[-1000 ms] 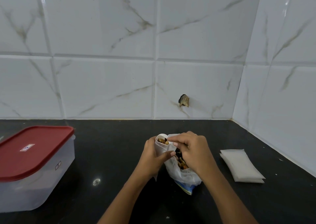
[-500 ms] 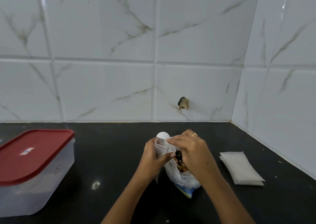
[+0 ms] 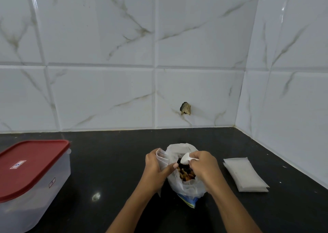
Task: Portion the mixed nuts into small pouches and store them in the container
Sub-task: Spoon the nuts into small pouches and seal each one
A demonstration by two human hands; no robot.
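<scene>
We have the mixed nuts [image 3: 186, 176] in an open plastic bag [image 3: 188, 190]
Just above them our right hand [image 3: 204, 167] pinches a white scoop [image 3: 185, 159]; our left hand [image 3: 156, 170] grips a small pouch [image 3: 162, 159] beside the bag. Flat pouches [image 3: 245, 175] lie right of the right hand, the red-lidded container [image 3: 60, 172] well left.

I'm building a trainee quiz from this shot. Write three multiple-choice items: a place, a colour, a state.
1. Relative to the nut bag, the stack of pouches lies: A. left B. right C. behind
2. The lid on the container is: A. red B. blue C. green
3. The nut bag is: A. sealed B. empty C. open

Answers: 1 B, it lies beyond the right hand. 2 A, plainly red. 3 C, nuts show in its mouth below the scoop the right hand holds, beside the small pouch the left hand grips.
</scene>
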